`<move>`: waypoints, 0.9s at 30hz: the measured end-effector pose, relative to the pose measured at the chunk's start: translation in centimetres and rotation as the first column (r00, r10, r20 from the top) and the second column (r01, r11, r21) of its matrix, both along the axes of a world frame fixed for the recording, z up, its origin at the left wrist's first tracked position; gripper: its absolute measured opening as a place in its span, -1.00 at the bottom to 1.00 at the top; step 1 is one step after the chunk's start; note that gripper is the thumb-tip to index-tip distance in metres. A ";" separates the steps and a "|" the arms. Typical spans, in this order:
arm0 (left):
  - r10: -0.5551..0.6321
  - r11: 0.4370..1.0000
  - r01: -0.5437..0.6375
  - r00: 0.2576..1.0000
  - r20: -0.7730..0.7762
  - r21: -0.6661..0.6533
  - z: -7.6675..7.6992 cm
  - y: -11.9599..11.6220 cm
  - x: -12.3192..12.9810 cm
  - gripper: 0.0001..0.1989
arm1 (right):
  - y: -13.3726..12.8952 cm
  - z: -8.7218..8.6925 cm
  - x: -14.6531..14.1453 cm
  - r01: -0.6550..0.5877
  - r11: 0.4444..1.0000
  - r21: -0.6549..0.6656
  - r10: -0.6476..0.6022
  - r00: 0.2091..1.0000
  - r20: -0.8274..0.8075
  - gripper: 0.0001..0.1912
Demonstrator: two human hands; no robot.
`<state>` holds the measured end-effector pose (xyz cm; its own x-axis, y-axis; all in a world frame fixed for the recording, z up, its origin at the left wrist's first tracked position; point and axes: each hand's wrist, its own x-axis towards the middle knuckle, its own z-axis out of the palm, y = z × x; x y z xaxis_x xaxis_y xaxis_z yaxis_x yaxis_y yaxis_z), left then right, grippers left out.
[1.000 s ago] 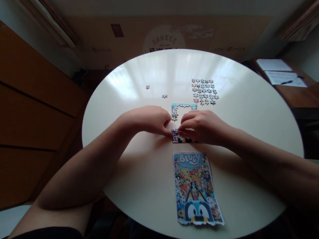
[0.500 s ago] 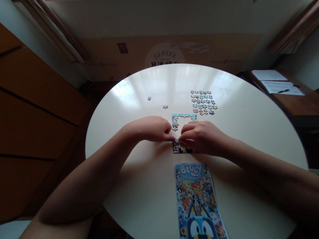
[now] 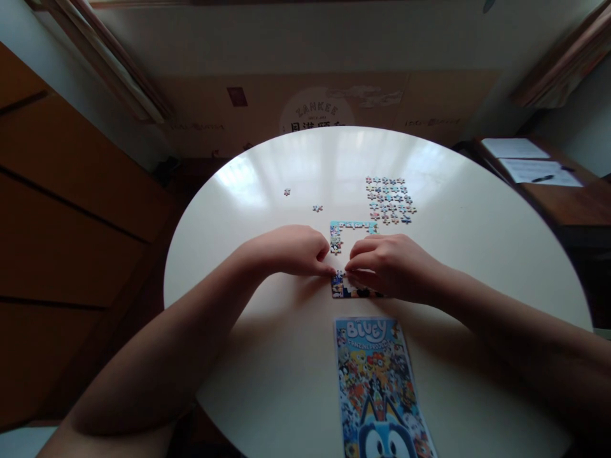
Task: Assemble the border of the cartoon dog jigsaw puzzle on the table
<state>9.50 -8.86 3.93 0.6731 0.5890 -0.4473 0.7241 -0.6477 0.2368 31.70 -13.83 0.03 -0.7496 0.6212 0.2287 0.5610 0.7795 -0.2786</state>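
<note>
A partly joined jigsaw puzzle border point(image 3: 335, 236) lies mid-table, with a gap in its left side. Below that gap, a small puzzle piece point(image 3: 338, 278) sits at the top of the lower left corner section. My left hand point(image 3: 301, 249) is curled, its fingertip touching the piece from the left. From the right, my right hand point(image 3: 387, 262) has its fingers pinched together at the same piece and covers the border's right side. Between them the two hands grip the piece. The bottom strip point(image 3: 351, 292) shows dark, colourful figures.
Several loose puzzle pieces point(image 3: 389, 198) lie in rows beyond my right hand. Two single pieces, one farther left point(image 3: 287, 191) and one nearer point(image 3: 317, 208), lie apart. A Bluey picture sheet point(image 3: 377, 381) rests close to me on the round white table point(image 3: 267, 381). Papers point(image 3: 539, 172) and a pen lie on a side table.
Both hands stay at the same piece, with only slight finger shifts. The whole view has moved a little, so everything sits slightly lower in the picture.
</note>
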 end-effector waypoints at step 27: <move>0.558 0.692 -0.630 0.776 0.293 0.351 -1.7 5.9 -5.7 -0.62 | -1.5 0.2 -1.9 -0.025 1.000 0.002 0.025 0.996 0.081 -0.69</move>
